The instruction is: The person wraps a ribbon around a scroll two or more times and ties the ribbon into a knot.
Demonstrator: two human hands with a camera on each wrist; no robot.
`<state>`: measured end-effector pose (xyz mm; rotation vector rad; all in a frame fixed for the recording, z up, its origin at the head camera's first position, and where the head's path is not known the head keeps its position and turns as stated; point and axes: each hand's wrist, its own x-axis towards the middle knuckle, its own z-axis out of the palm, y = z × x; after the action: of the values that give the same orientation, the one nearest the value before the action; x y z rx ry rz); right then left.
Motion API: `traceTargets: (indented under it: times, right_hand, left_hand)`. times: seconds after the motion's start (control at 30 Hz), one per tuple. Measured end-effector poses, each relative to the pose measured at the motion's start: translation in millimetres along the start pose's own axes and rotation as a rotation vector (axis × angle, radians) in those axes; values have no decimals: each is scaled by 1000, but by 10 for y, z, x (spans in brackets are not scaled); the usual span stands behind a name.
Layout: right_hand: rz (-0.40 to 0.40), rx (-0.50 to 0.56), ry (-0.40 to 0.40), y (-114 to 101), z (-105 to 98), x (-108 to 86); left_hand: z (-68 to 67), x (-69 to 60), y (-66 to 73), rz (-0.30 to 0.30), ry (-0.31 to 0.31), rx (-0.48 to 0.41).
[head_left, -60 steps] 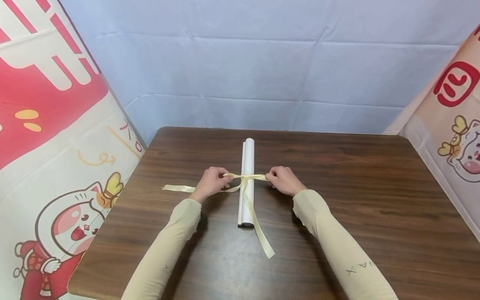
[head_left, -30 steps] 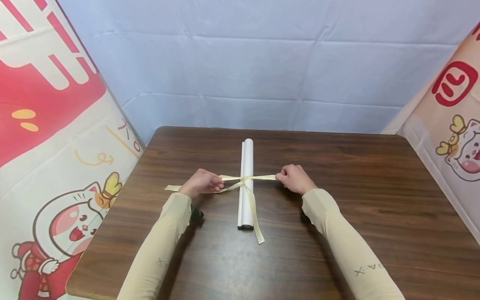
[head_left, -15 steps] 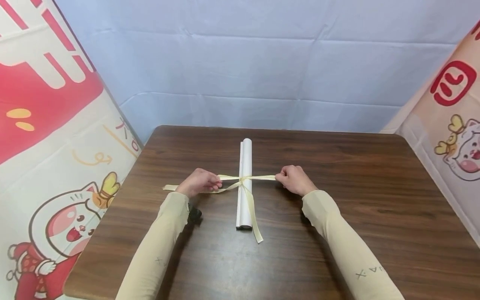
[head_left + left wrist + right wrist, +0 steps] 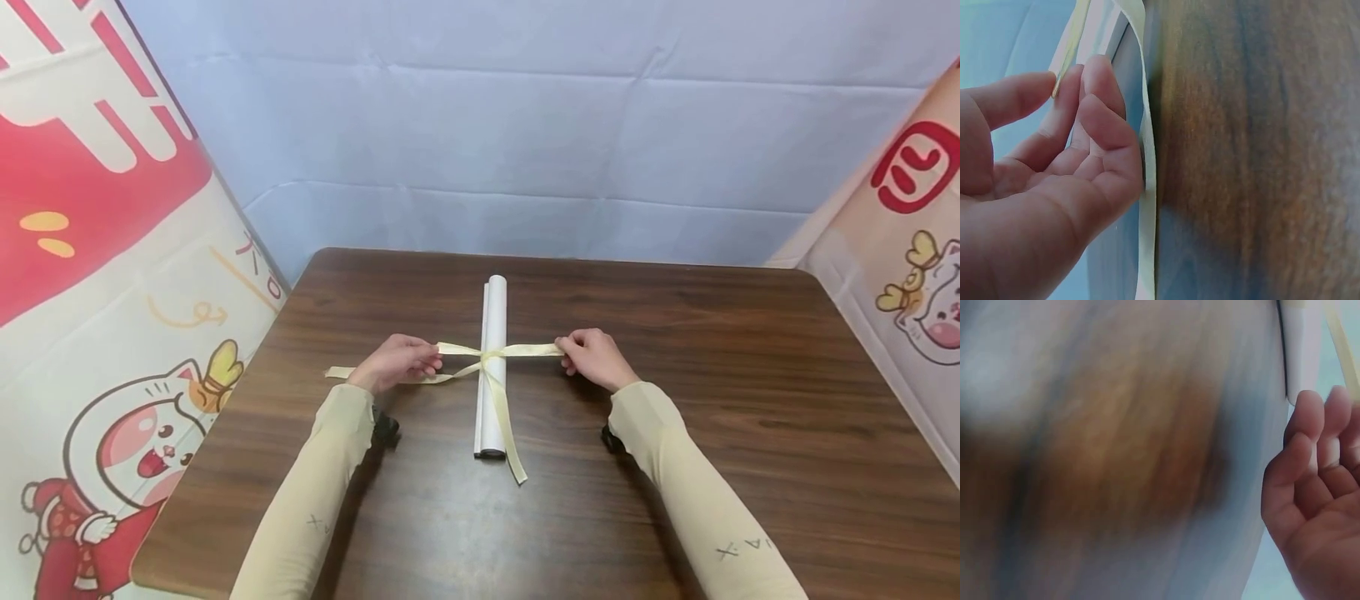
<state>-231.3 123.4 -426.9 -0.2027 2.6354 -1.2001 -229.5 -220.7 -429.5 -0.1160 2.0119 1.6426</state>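
A white roll (image 4: 495, 321) with a dark end lies lengthwise on the table, its far end pointing away from me. Around its middle goes a pale yellow ribbon (image 4: 492, 357), crossed on top. My left hand (image 4: 397, 362) pinches one ribbon loop between thumb and forefinger, left of the roll; the left wrist view shows the pinch on the ribbon (image 4: 1071, 53). On the other side, my right hand (image 4: 597, 358) pinches the other loop. Two loose tails hang free: one runs left beneath my left hand, the other lies toward me, right of the roll.
The dark wooden table (image 4: 750, 417) carries the roll. A pale blue cloth (image 4: 480, 150) hangs behind its back edge, and printed cartoon panels (image 4: 112, 417) stand at both sides. Dark wrist cameras (image 4: 386, 427) sit under the sleeves.
Over two seconds both hands have moved apart, drawing the ribbon loops outward and narrowing the crossing. In the last half second, the right fingers shift slightly and the ribbon pieces look slacker and wider.
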Motion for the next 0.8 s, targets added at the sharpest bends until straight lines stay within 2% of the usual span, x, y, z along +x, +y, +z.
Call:
traceTargets:
  times: [0.43, 0.63, 0.8]
  right_hand:
    - [25, 8, -26, 85, -59, -48]
    - [29, -20, -56, 125, -80, -56]
    - [16, -47, -42, 164, -108, -66]
  left_hand:
    - [1, -10, 50, 26, -2, 7]
    - [-13, -20, 27, 10, 20, 22]
    - [-10, -33, 13, 16, 50, 36]
